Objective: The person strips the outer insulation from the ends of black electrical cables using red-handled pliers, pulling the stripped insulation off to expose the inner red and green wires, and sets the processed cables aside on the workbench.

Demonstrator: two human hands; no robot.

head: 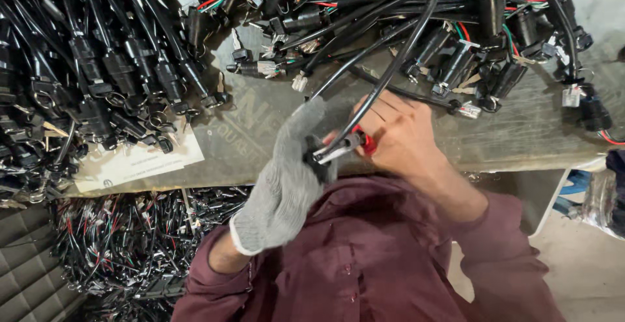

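Both hands, gloved left hand (290,182) and bare right hand (397,136), grip black cable (390,68) near white paper label (140,162).

red-handled tool (366,142): mostly hidden inside the bare right hand (397,136)
cable bundles (97,68): cut off at top edge
left fingertips: blurred

I see a grey knitted glove on my left hand (286,179), my right hand (400,136) bare. Between them sits a tool (348,145) of silver metal with a red grip. The cables (390,68) above are black, with red and green strands. My sleeves (364,257) are maroon.
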